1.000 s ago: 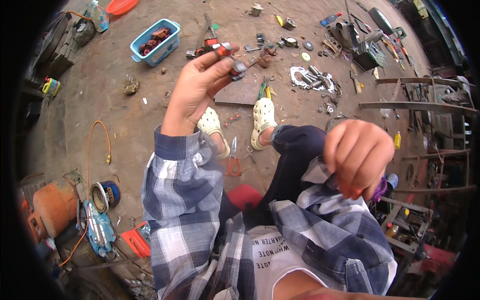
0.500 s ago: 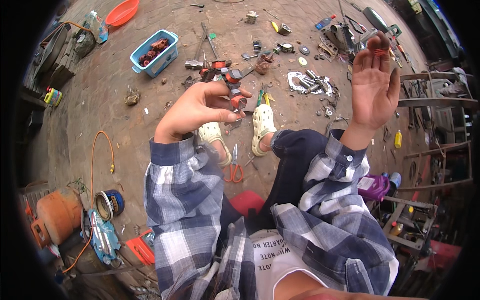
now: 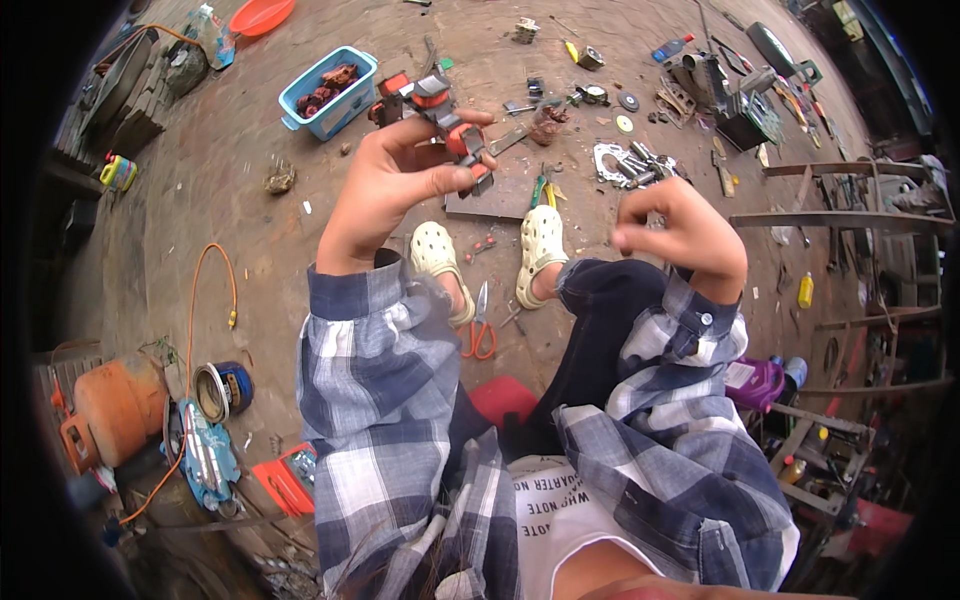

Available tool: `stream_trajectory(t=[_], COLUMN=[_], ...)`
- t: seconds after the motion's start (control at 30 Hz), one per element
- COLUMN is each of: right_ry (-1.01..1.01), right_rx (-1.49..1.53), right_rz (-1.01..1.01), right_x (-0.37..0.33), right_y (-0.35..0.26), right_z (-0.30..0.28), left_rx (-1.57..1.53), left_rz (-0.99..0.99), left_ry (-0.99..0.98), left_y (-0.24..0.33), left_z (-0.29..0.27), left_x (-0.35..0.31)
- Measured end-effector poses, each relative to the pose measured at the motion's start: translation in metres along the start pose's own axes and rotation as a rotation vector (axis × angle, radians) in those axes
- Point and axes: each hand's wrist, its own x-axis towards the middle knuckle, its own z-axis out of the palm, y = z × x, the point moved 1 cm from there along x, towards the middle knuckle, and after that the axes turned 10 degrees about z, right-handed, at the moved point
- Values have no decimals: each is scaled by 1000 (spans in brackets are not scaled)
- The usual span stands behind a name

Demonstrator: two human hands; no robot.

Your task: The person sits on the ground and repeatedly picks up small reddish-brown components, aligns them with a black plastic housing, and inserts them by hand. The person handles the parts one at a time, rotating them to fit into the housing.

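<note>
My left hand (image 3: 385, 185) is raised in front of me, thumb and fingers closed round a stator (image 3: 462, 140). It is a curved metal part with orange coils set between dark grey pole blocks; the fingers cover some of it. My right hand (image 3: 690, 228) hangs in the air above my knee, fingers curled in, with nothing showing in it. Below the stator, a flat metal plate (image 3: 485, 206) lies on the ground. Pliers with green and yellow handles (image 3: 548, 192) rest at its right end. Orange-handled scissors (image 3: 482, 335) lie between my shoes.
A blue plastic basket (image 3: 345, 112) with reddish-brown scraps stands far left of centre. Metal parts and a perforated gasket (image 3: 607, 163) lie to the right, near a metal frame (image 3: 850, 220). An orange gas cylinder (image 3: 115, 405), a hose (image 3: 190, 340) and a can (image 3: 235, 387) stand at left.
My right hand has come down and inward, its spread fingers now curled. The left hand has lifted slightly and turned the stator, so more of its orange coils show.
</note>
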Motion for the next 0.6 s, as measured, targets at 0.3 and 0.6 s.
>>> stream_trajectory(t=[0.3,0.6], right_ry=[298,649], right_rx=[1028,-570], right_rz=[-891,-266], right_x=[15,35], right_y=[-24,-8], right_z=[18,21], left_rx=[24,58], left_rz=[-140,-157], left_ry=[-117,-130], left_y=[-8,-5], left_z=[10,17], left_x=[3,4])
